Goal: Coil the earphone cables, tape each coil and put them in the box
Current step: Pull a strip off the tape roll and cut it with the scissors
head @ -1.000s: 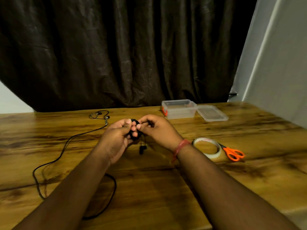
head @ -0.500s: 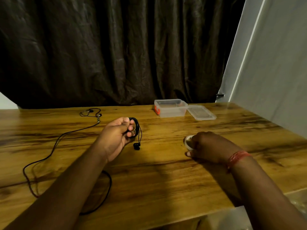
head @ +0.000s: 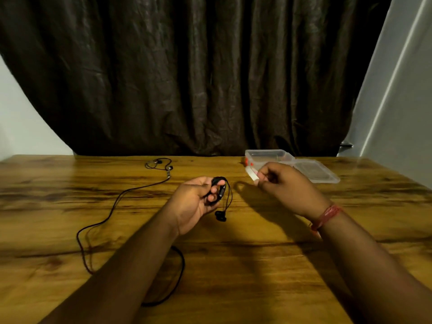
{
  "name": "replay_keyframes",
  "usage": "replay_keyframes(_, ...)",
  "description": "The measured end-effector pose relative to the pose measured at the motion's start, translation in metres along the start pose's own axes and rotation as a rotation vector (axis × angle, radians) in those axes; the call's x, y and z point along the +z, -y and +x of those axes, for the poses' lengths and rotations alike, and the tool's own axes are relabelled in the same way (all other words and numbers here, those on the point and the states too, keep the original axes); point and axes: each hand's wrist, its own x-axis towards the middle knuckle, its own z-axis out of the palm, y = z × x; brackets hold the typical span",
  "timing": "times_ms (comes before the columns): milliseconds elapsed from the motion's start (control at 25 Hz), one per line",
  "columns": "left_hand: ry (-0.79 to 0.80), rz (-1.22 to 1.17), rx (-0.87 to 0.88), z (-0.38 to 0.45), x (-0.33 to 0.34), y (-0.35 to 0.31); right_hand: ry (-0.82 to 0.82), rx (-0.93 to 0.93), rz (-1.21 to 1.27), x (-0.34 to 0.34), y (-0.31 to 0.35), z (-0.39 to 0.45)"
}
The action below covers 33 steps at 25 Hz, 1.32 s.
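In the left hand (head: 195,202), pinched between thumb and curled fingers, sits the coiled earphone cable (head: 221,190), a small black bundle held above the table (head: 257,265). Its loops stand roughly upright, and one earbud (head: 220,216) dangles just below them on a short tail. The coil faces to the right of that hand, toward the right hand (head: 284,185), which is raised at about the same height and a little farther away. The right hand has its fingers curled round a roll of clear tape (head: 252,175), whose edge juts out from the fingertips toward the coil. The two hands are apart, with a bare gap of table between them. The taping step looks next: the tape would have to travel leftward across that gap, and the right hand is the one placed to bring it. Just beyond the right hand stands the open clear plastic box (head: 268,156) with its lid (head: 315,173) beside it. Beyond and to the left of the left hand, a second earphone cable (head: 112,206) lies uncoiled, trailing back under the left forearm.
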Motion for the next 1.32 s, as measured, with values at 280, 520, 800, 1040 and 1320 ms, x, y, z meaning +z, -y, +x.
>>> replay_keyframes(280, -0.122, 0.012, 0.037, 0.007, -0.002, 0.000, -0.073, -0.143, 0.347, 0.054, 0.005, 0.015)
replay_keyframes(520, -0.305, 0.189, 0.142, 0.012, -0.009, -0.001, -0.069, -0.207, 0.382, 0.058, 0.004, 0.009)
replay_keyframes(800, -0.229, 0.851, 0.466, 0.002, -0.010, 0.006, -0.133, -0.307, 0.051, 0.062, 0.004, 0.005)
replay_keyframes(1040, -0.213, 1.011, 0.558, 0.004, -0.007, 0.010, -0.155, -0.350, -0.021, 0.062, 0.003, 0.005)
replay_keyframes(1320, -0.229, 1.057, 0.716, 0.004, -0.007, 0.008, -0.160, -0.367, -0.050, 0.059, 0.001, 0.007)
